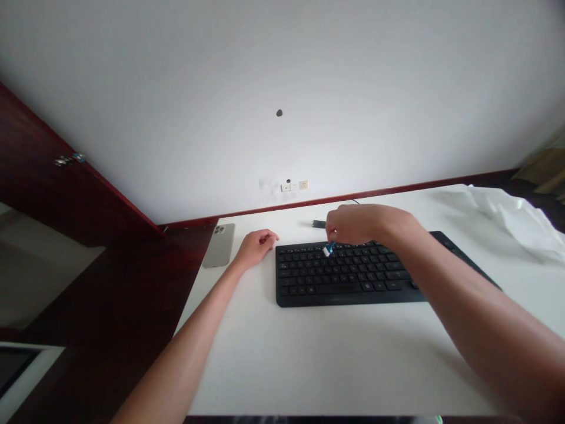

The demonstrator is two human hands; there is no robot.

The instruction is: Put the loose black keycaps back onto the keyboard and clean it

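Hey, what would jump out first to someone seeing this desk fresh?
The black keyboard stands out on the white table, with the right hand above it holding a small blue brush to the keys. The left hand rests beside a grey smartphone; crumpled white cloth lies at the far right.

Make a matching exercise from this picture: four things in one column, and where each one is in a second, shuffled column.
Things:
1. Left hand
2. Right hand
3. Grey phone
4. Crumpled white cloth

Places:
A. Far right of the white desk
B. Above the black keyboard, pinching a small blue-and-white item
C. Lying flat, left of the left hand
D. Resting on the desk, left of the keyboard

Pairs: 1-D, 2-B, 3-C, 4-A
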